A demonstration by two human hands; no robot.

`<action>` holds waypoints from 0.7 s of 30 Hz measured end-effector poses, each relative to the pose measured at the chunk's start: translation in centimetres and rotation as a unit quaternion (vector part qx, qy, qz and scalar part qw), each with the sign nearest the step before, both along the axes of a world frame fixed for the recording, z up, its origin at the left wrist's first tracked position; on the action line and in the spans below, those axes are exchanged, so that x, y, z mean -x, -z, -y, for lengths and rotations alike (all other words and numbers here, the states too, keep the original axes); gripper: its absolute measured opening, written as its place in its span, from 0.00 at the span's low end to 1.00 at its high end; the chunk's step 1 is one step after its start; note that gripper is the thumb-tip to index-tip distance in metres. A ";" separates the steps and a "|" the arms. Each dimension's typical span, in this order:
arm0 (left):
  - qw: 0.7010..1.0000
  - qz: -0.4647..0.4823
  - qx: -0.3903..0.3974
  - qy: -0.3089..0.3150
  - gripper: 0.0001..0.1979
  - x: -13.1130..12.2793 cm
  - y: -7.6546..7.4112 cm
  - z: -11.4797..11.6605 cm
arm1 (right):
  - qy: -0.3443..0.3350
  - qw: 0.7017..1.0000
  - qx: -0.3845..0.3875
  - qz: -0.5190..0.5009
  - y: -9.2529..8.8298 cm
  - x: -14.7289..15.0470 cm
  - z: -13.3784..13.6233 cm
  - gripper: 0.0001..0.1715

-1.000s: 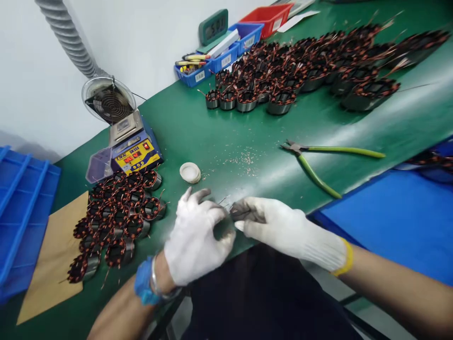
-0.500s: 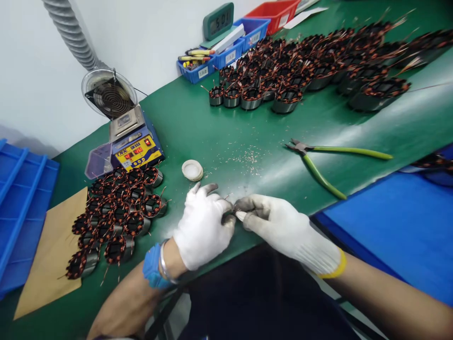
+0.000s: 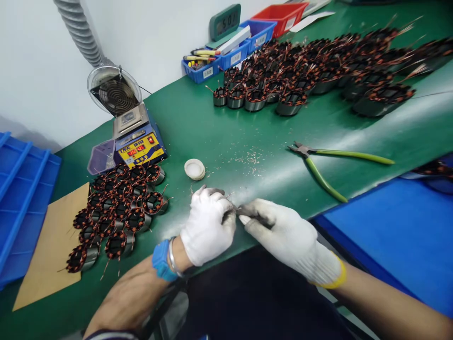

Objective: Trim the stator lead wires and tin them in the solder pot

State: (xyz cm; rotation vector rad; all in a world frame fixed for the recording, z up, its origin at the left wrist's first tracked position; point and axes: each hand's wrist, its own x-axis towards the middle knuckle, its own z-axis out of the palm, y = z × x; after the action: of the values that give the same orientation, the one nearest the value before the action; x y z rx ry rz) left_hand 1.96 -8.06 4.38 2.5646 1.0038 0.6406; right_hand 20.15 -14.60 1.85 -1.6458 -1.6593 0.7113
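Note:
My left hand (image 3: 208, 226), in a white glove, is closed around a small wound motor stator at the near edge of the green table (image 3: 226, 127); the stator is almost wholly hidden by the fingers. My right hand (image 3: 283, 233), also gloved, meets it from the right with thumb and forefinger pinched on thin copper wire ends (image 3: 234, 208) sticking out of the stator. Both hands touch each other above the table edge.
A cluster of wound stators (image 3: 120, 208) lies left of my hands, partly on brown card (image 3: 49, 255). Behind it stand a solder pot with display (image 3: 139, 148) and a fume fan (image 3: 115, 92). A white lid (image 3: 194, 168), green-handled cutters (image 3: 329, 163), many more stators (image 3: 311, 66) and parts bins (image 3: 233, 49) lie farther off.
Both hands have drawn slightly closer together and a little farther onto the table, still working on the same stator. The view shifted a bit to the left.

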 end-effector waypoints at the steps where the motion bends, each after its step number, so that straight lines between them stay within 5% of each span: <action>1: 1.000 0.001 0.003 -0.001 0.06 0.0 0.0 0.0 | -0.005 1.000 0.003 -0.007 -0.1 0.0 0.0 0.12; 6: 1.000 0.009 0.005 0.000 0.05 0.0 0.1 -0.1 | 0.052 0.998 -0.012 -0.021 -0.3 0.0 0.0 0.12; 13: 1.000 0.015 -0.012 -0.003 0.05 -0.1 0.2 -0.1 | -0.006 1.000 0.003 0.017 -0.3 -0.3 0.8 0.10; 16: 1.000 0.005 -0.009 -0.002 0.05 -0.1 0.1 -0.1 | -0.072 0.982 -0.136 0.106 -0.1 -1.3 0.2 0.11; 19: 1.000 0.002 -0.015 -0.003 0.06 -0.1 0.1 -0.2 | -0.148 0.912 -0.303 0.234 -0.1 -2.1 -1.3 0.15; 21: 1.000 -0.003 -0.021 -0.007 0.06 -0.2 0.1 -0.2 | -0.177 0.910 -0.276 0.255 -0.3 -2.0 -2.1 0.15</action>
State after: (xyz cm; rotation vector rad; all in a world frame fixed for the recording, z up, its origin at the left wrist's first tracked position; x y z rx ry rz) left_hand 2.15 -7.90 4.30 2.5997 1.0221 0.6659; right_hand 22.14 -12.48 2.20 -1.1777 -2.2996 -0.0746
